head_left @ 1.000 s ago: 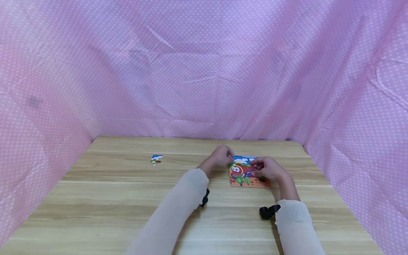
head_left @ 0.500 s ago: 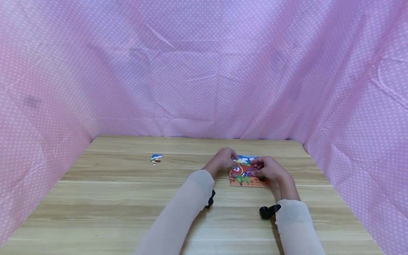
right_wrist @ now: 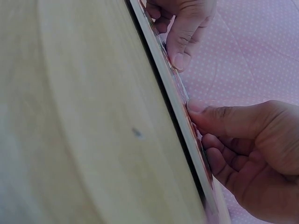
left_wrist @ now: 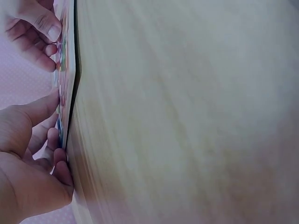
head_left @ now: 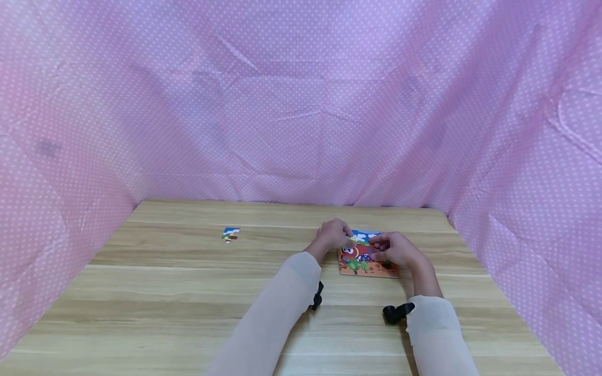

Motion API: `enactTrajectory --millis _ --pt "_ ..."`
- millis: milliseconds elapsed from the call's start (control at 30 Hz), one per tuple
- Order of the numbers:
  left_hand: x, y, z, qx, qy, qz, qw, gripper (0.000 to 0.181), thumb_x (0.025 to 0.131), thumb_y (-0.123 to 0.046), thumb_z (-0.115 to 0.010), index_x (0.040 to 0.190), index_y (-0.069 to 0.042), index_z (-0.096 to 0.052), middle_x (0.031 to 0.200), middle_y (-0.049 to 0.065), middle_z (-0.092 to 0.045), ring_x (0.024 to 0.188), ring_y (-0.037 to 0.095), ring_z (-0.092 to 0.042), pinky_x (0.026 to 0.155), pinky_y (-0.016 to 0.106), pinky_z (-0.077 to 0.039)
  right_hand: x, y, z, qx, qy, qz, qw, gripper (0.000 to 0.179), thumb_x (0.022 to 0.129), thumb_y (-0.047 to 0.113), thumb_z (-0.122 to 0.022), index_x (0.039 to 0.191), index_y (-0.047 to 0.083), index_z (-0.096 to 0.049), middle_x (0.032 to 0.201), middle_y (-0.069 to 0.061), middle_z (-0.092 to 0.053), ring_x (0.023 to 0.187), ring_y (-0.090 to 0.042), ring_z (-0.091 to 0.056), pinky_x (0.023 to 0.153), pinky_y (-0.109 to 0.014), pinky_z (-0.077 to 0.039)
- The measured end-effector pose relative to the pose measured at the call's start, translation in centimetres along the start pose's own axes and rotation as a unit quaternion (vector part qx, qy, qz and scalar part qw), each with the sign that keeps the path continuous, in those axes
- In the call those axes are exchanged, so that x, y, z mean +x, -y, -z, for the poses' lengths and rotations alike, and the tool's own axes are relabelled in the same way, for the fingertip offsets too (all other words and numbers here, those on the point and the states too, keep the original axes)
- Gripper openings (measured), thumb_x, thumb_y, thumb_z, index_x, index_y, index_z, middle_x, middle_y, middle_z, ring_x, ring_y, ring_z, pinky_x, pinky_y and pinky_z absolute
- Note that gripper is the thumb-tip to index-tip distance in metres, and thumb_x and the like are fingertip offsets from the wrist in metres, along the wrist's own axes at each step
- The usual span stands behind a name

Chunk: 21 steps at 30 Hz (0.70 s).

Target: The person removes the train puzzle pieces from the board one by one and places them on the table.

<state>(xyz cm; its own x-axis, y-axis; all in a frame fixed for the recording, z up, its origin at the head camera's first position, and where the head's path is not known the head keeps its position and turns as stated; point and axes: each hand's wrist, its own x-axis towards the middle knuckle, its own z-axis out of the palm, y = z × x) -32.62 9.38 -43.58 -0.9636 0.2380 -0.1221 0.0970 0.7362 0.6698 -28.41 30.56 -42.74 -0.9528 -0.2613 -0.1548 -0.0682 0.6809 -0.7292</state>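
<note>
Fitting or pressing of pieces seems to be the step in hand at the puzzle board, which lies flat under both hands. The left hand is at its far left corner, fingers bent to the surface; the right hand covers its right part, thumb and forefinger apart. Whether either pinches a piece I cannot tell — wrist views catch the board nearly edge-on. The next move likely calls for light, level pressure. The board's near edge shows uncovered — wooden table stretches leftward from it, past a loose piece.
</note>
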Motion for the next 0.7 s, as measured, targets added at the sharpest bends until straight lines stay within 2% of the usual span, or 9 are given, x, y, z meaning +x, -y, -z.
enactTrajectory --millis 200,433,700 --pt "-0.22 -0.21 0.09 -0.003 0.003 0.005 1.0000 0.018 0.088 -0.033 -0.083 0.098 -0.020 -0.074 0.097 -0.009 -0.065 0.104 0.019 -0.052 0.099 0.039 -0.037 0.03 -0.01 -0.02 0.008 0.000 0.004 1.0000 0.042 0.091 0.007 -0.077 0.131 -0.002 -0.064 0.112 -0.014 -0.062 0.100 -0.027 -0.053 0.087 -0.037 -0.047" --pt "-0.36 -0.33 0.35 -0.017 0.002 0.004 0.9998 0.018 0.087 -0.029 -0.084 0.099 -0.020 -0.073 0.098 -0.009 -0.066 0.101 0.017 -0.054 0.098 0.039 -0.036 0.46 -0.21 -0.12 0.026 -0.004 0.007 0.9996 0.054 0.090 0.004 -0.078 0.138 -0.006 -0.055 0.108 -0.014 -0.059 0.097 -0.026 -0.052 0.085 -0.035 -0.047" --pt "-0.23 -0.22 0.36 -0.019 0.001 -0.002 0.9998 0.018 0.087 -0.028 -0.084 0.097 -0.020 -0.071 0.094 -0.011 -0.064 0.098 0.015 -0.054 0.097 0.038 -0.035 0.52 -0.22 -0.20 0.032 -0.006 -0.004 0.9995 0.058 0.091 0.003 -0.077 0.141 -0.009 -0.050 0.108 -0.013 -0.058 0.098 -0.025 -0.052 0.086 -0.035 -0.047"
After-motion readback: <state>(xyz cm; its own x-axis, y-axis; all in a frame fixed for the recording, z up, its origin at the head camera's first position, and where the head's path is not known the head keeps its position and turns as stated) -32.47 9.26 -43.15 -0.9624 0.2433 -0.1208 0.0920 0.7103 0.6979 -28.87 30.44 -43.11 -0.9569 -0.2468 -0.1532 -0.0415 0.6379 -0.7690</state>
